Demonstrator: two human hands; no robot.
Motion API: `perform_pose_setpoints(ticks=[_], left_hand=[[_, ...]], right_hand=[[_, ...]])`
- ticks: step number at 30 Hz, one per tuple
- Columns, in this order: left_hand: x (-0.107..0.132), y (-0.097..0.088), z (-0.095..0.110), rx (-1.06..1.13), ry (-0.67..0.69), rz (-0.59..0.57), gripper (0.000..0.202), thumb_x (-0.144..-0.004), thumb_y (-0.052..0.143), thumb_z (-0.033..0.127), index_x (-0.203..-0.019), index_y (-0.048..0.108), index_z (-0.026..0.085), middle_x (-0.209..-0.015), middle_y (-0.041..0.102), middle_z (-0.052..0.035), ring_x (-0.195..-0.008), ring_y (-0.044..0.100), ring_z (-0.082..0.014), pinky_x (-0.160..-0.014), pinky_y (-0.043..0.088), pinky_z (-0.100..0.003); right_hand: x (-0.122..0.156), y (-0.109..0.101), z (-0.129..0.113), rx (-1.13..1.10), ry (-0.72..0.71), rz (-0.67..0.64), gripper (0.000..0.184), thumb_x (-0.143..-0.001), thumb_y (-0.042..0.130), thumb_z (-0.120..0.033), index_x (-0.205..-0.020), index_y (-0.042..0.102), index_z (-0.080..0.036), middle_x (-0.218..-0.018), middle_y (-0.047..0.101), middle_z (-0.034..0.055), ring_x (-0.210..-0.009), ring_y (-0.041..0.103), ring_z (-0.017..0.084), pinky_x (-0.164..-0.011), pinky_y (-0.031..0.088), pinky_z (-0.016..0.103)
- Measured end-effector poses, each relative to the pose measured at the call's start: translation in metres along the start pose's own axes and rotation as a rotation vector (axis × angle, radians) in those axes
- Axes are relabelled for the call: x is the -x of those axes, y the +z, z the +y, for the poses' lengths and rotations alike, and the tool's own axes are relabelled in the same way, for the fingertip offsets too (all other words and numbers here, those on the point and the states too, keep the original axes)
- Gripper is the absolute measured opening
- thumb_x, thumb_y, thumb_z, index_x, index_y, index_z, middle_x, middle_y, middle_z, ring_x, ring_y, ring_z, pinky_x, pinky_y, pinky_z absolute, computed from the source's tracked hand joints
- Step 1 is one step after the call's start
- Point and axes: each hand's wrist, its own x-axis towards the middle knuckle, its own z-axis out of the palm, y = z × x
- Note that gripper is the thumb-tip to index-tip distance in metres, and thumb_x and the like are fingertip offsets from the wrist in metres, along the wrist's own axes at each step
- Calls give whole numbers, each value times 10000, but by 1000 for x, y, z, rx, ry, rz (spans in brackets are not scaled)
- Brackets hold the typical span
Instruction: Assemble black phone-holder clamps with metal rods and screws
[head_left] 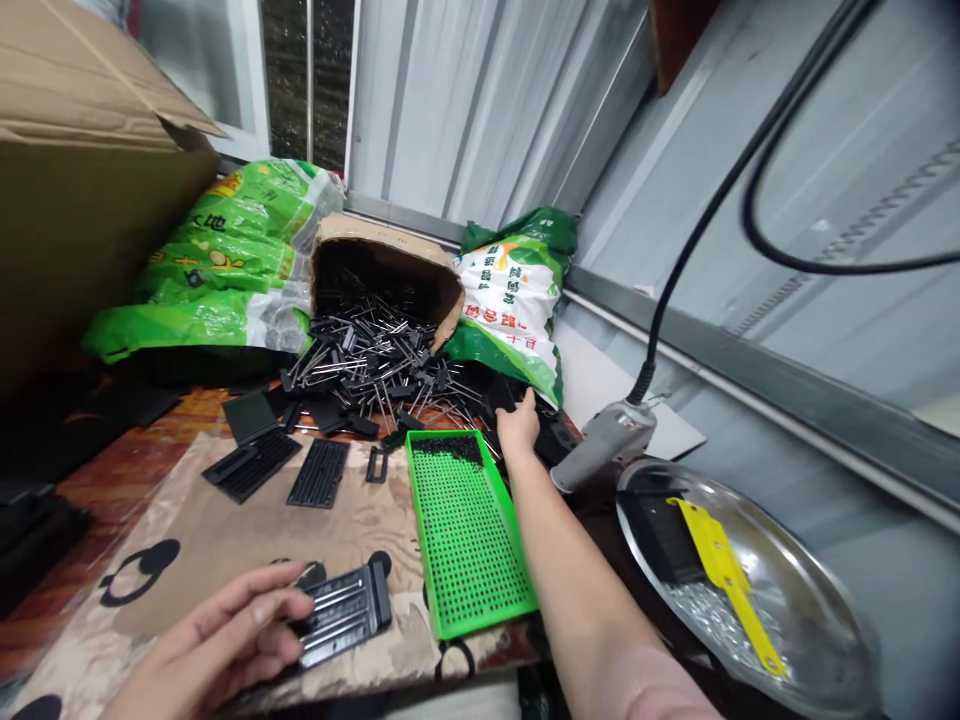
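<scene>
My left hand (pixel 244 625) is closed on the left edge of a black slotted plastic holder (pixel 346 612) with several shiny metal rods lying in its grooves; the fingers hide that edge. Stretched forward, my right hand (pixel 519 428) is at dark plastic pieces beside the pile, its visible fingers apart and nothing seen in them. A large heap of black-headed metal pins (pixel 375 365) spills from an open cardboard box (pixel 390 232). Between my hands lies a green perforated tray (pixel 469 540), with small black bits (pixel 454 450) at its far end.
Black grooved plates (pixel 319 473) and a small black frame (pixel 376 464) lie on the cardboard mat (pixel 225 540). Filled bags (pixel 240 255) (pixel 514 300) flank the box. At right are a corded grey tool (pixel 607 440) and a metal dish (pixel 817 610) holding a yellow-handled brush (pixel 724 570).
</scene>
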Motion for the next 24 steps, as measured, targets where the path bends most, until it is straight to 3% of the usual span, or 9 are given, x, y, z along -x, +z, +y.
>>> perform_pose_setpoints(ticks=[3, 7, 9, 12, 15, 18, 20, 24], left_hand=[[1, 15, 9, 11, 14, -48, 507, -568, 827, 411, -989, 672, 174, -882, 737, -74, -621, 671, -147, -586, 551, -200], [3, 41, 16, 74, 31, -199, 421, -755, 697, 305, -1142, 608, 163, -1088, 691, -123, -807, 699, -177, -683, 560, -231], [1, 49, 16, 121, 34, -260, 403, -781, 666, 256, -1166, 592, 166, -1083, 690, -123, -845, 700, -188, -675, 560, -225], [-1, 52, 9, 164, 40, -298, 376, -754, 683, 190, -1122, 607, 160, -982, 710, -96, -809, 705, -179, -634, 557, -195], [1, 45, 3, 203, 61, -234, 356, -719, 700, 140, -1066, 621, 158, -912, 712, -60, -756, 707, -162, -625, 559, -186], [4, 35, -1, 206, 69, -191, 339, -721, 692, 123, -1052, 626, 160, -907, 715, -53, -747, 708, -156, -632, 561, -187], [5, 29, -3, 186, 64, -189, 334, -726, 685, 116, -1052, 627, 160, -900, 720, -55, -746, 711, -160, -625, 559, -184], [5, 23, -6, 137, 60, -213, 357, -749, 668, 126, -1100, 615, 159, -922, 725, -70, -759, 711, -160, -628, 558, -178]], right_hand=[[44, -13, -7, -141, -313, 64, 278, -896, 447, -184, -1135, 588, -161, -1149, 591, 109, -1094, 538, 229, -935, 450, 423], [118, -23, -16, -301, -747, -102, 312, -731, 491, -73, -844, 705, -270, -906, 651, 34, -948, 583, 221, -883, 460, 418], [144, -24, -17, -362, -958, -165, 356, -715, 490, -55, -846, 715, -296, -843, 651, 23, -864, 589, 208, -834, 468, 409], [166, -23, -17, -400, -1241, -110, 388, -771, 468, -36, -947, 697, -295, -857, 635, 31, -829, 579, 190, -790, 475, 385], [174, -25, -18, -336, -1294, -156, 457, -790, 466, -28, -1124, 621, -299, -1116, 574, 63, -1050, 532, 226, -906, 449, 435], [175, -31, -18, -236, -1233, -371, 663, -796, 545, -116, -1410, 339, -260, -1405, 352, 119, -1298, 345, 289, -1044, 345, 518], [174, -34, -17, -192, -1203, -475, 814, -792, 627, -234, -1471, 178, -241, -1437, 308, 137, -1331, 301, 304, -1066, 321, 530], [169, -33, -13, -125, -1211, -512, 781, -796, 664, -328, -1445, 232, -290, -1300, 474, 111, -1230, 433, 299, -1041, 336, 552]])
